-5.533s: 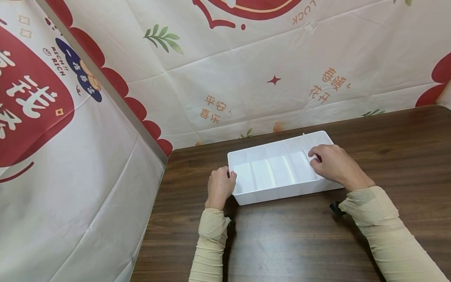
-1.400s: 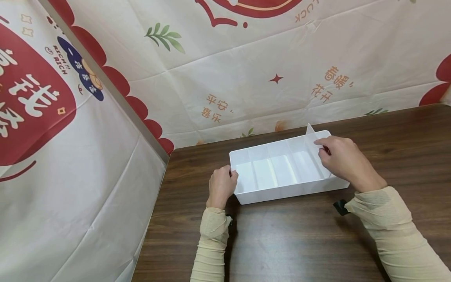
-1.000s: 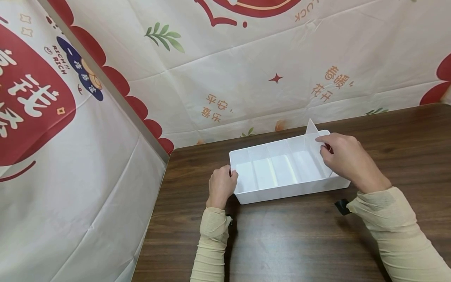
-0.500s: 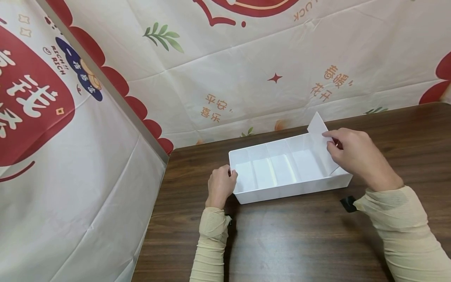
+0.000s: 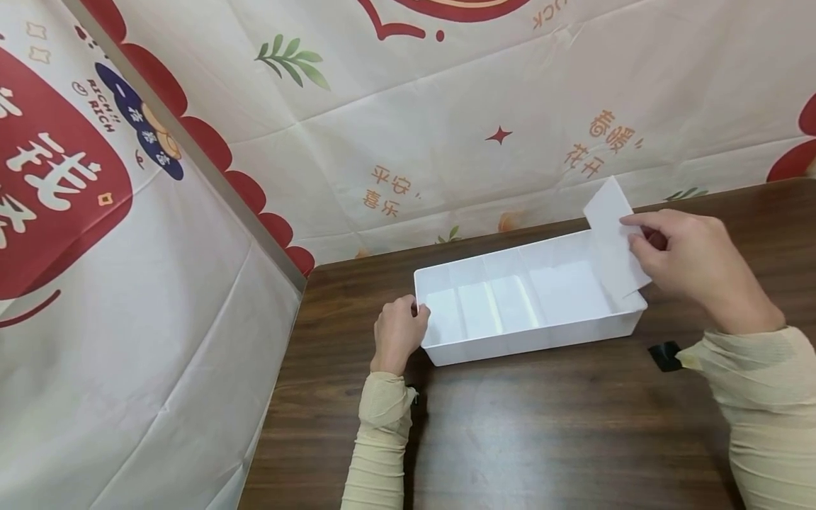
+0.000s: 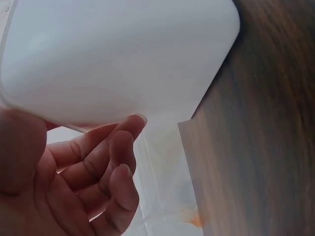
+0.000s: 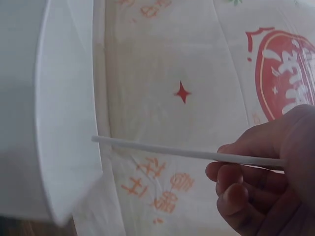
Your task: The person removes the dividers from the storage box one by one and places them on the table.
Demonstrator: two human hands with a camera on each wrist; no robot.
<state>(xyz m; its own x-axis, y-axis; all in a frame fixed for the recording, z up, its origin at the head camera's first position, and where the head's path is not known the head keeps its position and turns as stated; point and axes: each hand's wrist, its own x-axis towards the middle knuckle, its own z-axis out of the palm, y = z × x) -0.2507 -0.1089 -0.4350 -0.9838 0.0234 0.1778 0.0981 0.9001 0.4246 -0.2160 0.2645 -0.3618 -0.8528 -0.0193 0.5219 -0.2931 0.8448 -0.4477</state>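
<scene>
Hands (image 5: 397, 333) (image 5: 695, 258), two, hold one tray (image 5: 535, 340), one divider (image 5: 610, 241).

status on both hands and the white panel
Left hand gripping left end of tray. Right hand pinching white panel. Panel sticking up above tray's right end. No obstruction seen.

Pale glare on table (image 5: 510, 432); wrist views dimmer, softer.

White tray (image 5: 529, 341), white divider (image 5: 608, 230), brown wood-grain table (image 5: 542, 432), beige sleeves (image 5: 381, 446)
</scene>
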